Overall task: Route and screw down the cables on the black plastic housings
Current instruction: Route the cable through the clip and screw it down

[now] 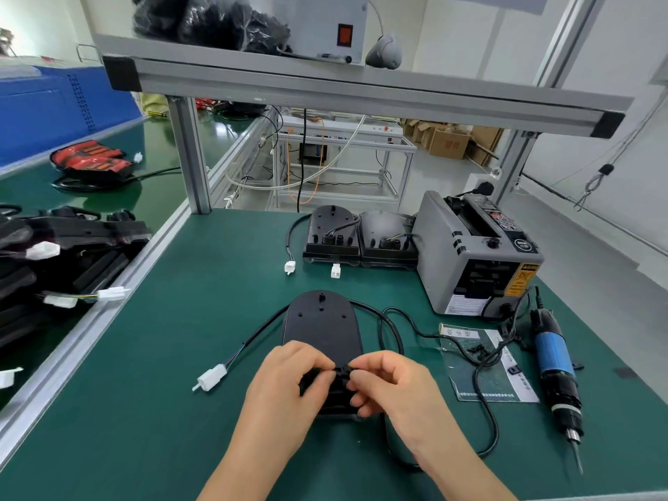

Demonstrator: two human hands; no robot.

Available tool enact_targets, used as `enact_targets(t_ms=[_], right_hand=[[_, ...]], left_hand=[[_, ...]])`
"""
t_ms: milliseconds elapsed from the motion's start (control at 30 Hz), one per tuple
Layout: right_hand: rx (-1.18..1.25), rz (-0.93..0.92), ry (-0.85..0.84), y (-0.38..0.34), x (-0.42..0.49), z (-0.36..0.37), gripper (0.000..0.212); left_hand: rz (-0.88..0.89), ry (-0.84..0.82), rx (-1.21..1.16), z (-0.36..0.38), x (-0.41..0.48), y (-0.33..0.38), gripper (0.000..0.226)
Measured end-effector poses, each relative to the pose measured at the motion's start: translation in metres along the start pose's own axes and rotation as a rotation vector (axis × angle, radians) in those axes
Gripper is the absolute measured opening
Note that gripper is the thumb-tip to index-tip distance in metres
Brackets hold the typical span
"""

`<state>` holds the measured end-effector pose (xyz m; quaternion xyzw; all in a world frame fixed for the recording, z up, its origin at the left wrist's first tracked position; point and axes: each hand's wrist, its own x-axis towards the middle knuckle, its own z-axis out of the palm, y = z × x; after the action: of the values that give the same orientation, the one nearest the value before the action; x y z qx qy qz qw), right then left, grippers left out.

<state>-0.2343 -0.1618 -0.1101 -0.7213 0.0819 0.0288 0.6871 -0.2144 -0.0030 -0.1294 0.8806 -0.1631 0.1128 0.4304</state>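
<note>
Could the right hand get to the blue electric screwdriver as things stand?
Probably yes: the screwdriver lies uncovered right of the right hand, only a loose cable between; its fingers pinch a small part.

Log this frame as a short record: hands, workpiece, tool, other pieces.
housing: flat on green mat, cable running out both sides
left hand: pinches small black part at the near end
right hand: pinches the same part
white plug: on mat, left of housing
screwdriver: lying at right, untouched
back housings: two, side by side
</note>
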Motion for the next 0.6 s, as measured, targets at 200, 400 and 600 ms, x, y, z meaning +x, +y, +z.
enact_targets(t_ms=[200, 400, 600], right_hand=[[-0.079, -0.013, 0.025, -0.001, 0.0005, 0.0031, 0.013], [-0.026, 0.005, 0.045, -0.0025, 0.0011, 0.004, 0.012], [-0.012, 0.013, 0.039, -0.0008, 0.0006, 0.0023, 0.008]], left_hand=[[0.026, 0.011, -0.031, -0.0025, 0.0016, 0.0016, 0.022], [0.071, 0.033, -0.005, -0.0014, 0.0004, 0.004, 0.02], [0.186, 0.026, 0.091, 0.0012, -0.0004, 0.0029, 0.017]])
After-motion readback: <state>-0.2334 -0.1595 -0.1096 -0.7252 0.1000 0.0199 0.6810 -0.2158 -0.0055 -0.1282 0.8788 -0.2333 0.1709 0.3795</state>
